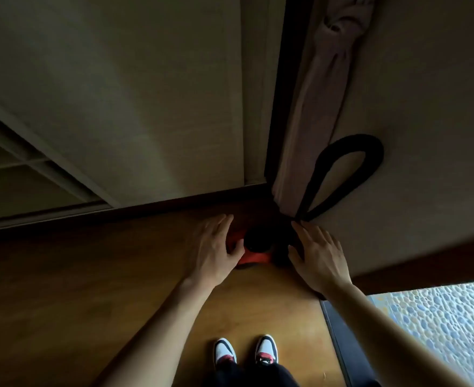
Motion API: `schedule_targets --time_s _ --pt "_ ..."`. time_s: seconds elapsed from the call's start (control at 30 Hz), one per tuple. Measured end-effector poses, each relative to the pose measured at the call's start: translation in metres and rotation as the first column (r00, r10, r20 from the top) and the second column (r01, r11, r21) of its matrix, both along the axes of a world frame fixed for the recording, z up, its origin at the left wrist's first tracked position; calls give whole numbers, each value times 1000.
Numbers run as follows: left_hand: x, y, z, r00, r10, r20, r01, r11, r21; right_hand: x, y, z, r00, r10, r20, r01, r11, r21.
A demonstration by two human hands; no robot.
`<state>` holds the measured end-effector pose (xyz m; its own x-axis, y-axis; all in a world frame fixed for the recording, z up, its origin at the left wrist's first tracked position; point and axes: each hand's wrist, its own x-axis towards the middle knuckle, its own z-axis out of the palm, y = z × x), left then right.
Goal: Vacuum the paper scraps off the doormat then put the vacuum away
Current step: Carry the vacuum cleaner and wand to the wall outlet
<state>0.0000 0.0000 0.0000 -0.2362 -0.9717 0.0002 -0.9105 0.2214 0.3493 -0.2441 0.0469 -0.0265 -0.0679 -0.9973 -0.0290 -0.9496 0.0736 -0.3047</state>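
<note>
Red-black vacuum sits on floor, tucked in dim corner out of walkway; hose loops up wall. Left hand and right hand flank it, fingers straight, gripping nothing, likely steadying. Doormat lies nearby, right

Wooden floor: the vacuum sits between your left hand and right hand; the mat lies right of your right hand.
</note>
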Motion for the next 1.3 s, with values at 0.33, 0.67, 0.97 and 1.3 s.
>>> schedule_targets --time_s 0.33,0.67,0.97,1.3 --pt "-42 -72 -202 993 -94 -75 94 996 -8 -57 -50 -189 993 -103 52 107 991 -86" --pt "-109 -153 -410 963 -250 -103 253 967 14 -98 -115 -384 974 -166 151 211 909 -360" --pt "-123 -194 -558 909 -257 -329 281 959 25 -106 -162 -477 876 -98 473 350 803 -482" --pt "-127 -205 -608 897 -236 -373 264 964 25 -82 -183 -481 621 -18 783 510 769 -386"
